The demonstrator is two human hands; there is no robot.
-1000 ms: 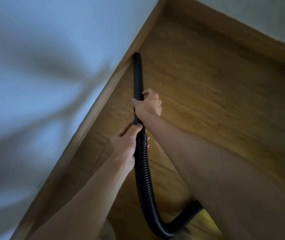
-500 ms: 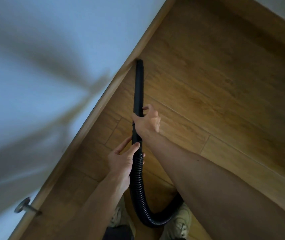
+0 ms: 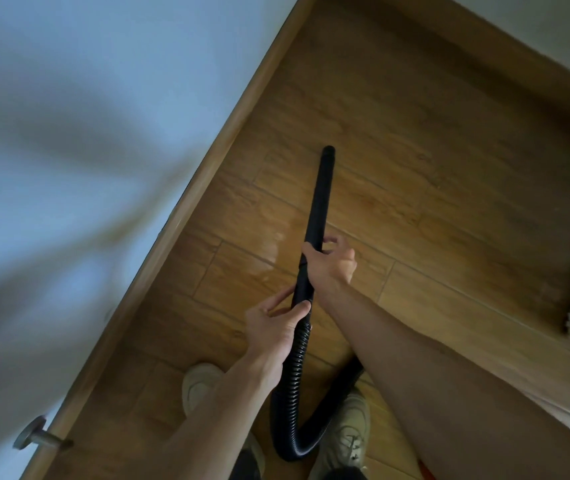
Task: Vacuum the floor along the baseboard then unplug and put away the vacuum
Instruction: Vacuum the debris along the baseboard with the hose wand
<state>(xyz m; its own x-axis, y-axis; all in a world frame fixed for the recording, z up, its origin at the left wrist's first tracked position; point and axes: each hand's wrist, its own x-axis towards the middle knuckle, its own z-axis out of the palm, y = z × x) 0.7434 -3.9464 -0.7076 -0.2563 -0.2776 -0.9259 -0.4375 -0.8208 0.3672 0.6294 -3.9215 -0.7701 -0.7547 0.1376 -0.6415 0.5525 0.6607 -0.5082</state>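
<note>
Head view, looking down at the floor [image 3: 432, 174].

- Wand [image 3: 318, 199]: black and rigid. Its long axis runs from centre frame up to the tip [image 3: 328, 152] just above centre, leaning a little right.
- Hose [image 3: 292, 386]: ribbed. It drops from the wand's lower end, loops between the shoes [image 3: 347, 434] at lower centre, then passes under the right forearm. The vacuum body is out of view.
- Right hand [image 3: 332, 266]: fingers wrapped round the wand. It is the forward hand, nearer the tip.
- Left hand [image 3: 271, 323]: thumb and fingers grip the wand's lower end, just above where the ribbing starts. It sits close behind the right hand without touching it.
- Baseboard [image 3: 231, 140]: a diagonal from lower left to top centre, under the pale wall [image 3: 86, 133]. It lies left of both hands.
- Doorstop [image 3: 36, 439]: on the wall at lower left.

Key relation: the tip is up-frame from the hands and right of the baseboard, with bare plank between them. The wand leans the same way as the baseboard but less steeply, so the two are not parallel. I can't tell whether the tip touches the floor.

My read: the vacuuming pass is under way, with unplugging and stowing not yet begun. The next move calls for swinging the tip left onto the baseboard line. The right hand would steer and the left would feed hose.
</note>
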